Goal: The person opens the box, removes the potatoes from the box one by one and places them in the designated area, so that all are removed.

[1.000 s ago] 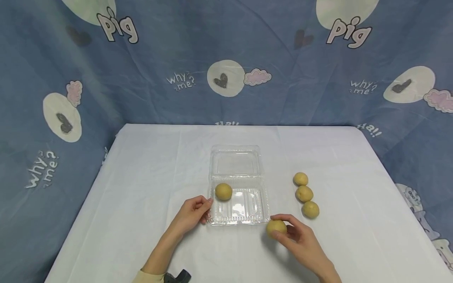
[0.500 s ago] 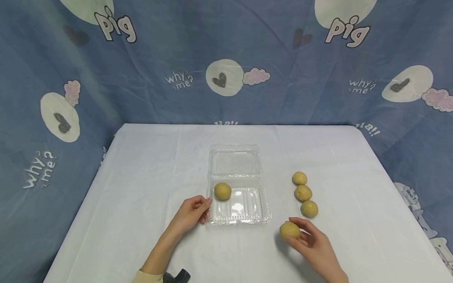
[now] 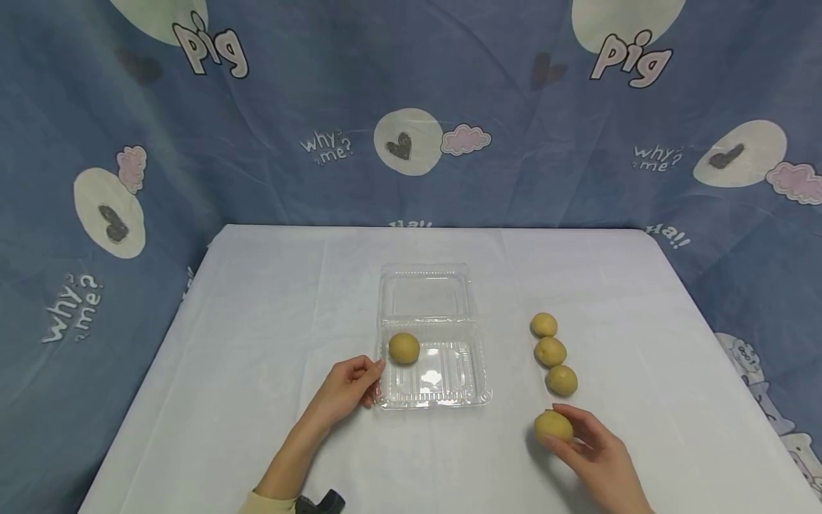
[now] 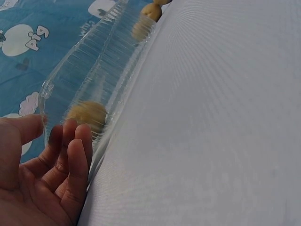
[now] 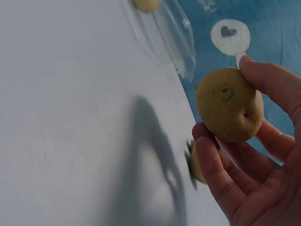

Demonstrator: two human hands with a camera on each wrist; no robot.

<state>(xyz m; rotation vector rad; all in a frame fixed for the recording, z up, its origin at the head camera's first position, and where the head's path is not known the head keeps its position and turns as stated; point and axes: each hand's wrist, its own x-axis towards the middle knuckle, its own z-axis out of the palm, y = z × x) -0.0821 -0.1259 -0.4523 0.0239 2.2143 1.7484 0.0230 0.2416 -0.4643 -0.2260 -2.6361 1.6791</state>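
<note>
A clear plastic clamshell container lies with its lid folded back, and one yellow potato sits in the base's back left corner. At the left rim, my left hand pinches the container's edge. The left wrist view shows the thumb over the rim and the curled fingers against the outer wall. My right hand holds another potato between thumb and fingers, raised over the cloth to the right of the container. Dark eyes and a greenish mark show on its skin.
Behind my right hand, three potatoes stand in a line on the white tablecloth. A blue printed curtain hangs behind the table and at its sides. A black device is at my left forearm.
My right hand has moved right with its potato, away from the container's front right corner to in front of the three potatoes. The left hand and the container have stayed put.
</note>
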